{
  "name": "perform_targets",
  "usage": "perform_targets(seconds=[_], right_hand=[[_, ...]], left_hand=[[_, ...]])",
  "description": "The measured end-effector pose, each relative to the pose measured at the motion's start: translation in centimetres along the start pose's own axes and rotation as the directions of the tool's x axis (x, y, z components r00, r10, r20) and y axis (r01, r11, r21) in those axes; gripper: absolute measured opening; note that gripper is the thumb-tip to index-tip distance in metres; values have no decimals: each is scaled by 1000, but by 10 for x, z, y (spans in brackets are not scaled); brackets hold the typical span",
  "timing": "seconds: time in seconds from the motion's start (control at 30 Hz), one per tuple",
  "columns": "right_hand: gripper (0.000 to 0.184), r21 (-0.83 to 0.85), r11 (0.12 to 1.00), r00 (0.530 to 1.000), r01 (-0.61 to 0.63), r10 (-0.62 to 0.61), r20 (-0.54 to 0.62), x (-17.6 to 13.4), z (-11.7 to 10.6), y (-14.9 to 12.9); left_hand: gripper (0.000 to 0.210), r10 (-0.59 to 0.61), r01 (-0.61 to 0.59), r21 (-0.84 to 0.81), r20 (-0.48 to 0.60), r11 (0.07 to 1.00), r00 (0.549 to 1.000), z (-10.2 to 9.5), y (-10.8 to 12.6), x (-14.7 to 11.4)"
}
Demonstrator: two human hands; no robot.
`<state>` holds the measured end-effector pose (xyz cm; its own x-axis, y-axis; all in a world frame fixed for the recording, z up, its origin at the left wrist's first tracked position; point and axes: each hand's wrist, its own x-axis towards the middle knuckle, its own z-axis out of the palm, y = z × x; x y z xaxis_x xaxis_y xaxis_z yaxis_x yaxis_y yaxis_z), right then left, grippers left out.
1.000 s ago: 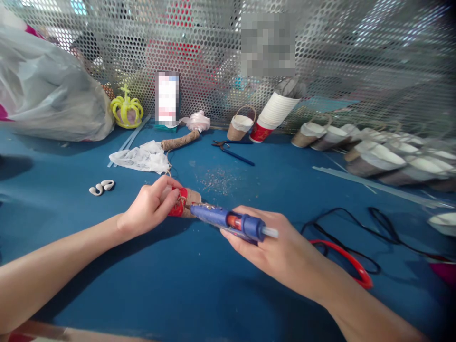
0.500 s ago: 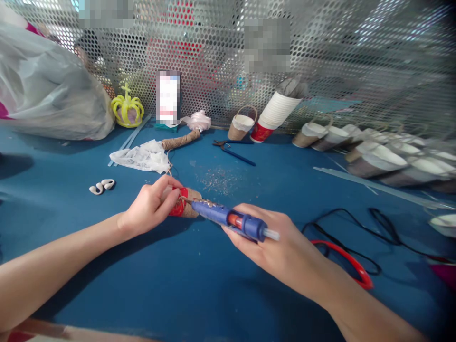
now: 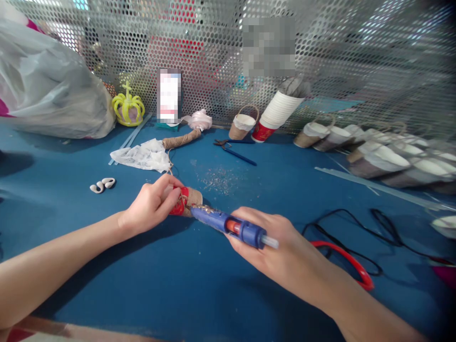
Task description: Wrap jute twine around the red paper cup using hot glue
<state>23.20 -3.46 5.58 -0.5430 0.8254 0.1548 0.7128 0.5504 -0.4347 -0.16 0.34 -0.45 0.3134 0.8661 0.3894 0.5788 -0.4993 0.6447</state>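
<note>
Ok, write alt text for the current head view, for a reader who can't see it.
A person's right hand holds a blue glue gun close to a red cup partly wrapped in twine, which the left hand grips on a blue table. Beyond are pliers and a yellow crown, with small white-lined baskets to the right, before a perforated metal screen.

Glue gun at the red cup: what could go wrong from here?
The glue gun points at the cup close to the left grip, so a slip might cause a burn if it is hot. The cup lies on its side and could roll if that grip loosens, perhaps shifting its twine. The black cord lies in loose loops beyond the right forearm and might snag.
</note>
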Motion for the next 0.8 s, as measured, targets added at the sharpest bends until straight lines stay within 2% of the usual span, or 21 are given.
perform_targets(seconds=[0.13, 0.33, 0.8], right_hand=[[8, 11, 1000, 1000, -1, 1, -5, -1, -1, -1], [12, 28, 997, 997, -73, 72, 32, 2, -1, -1], [16, 169, 972, 986, -165, 168, -6, 10, -1, 9]], left_hand=[[13, 11, -11, 13, 0, 1000, 1000, 0, 1, 0], [14, 39, -38, 10, -5, 999, 999, -1, 2, 0], [12, 157, -157, -15, -14, 987, 988, -2, 2, 1]])
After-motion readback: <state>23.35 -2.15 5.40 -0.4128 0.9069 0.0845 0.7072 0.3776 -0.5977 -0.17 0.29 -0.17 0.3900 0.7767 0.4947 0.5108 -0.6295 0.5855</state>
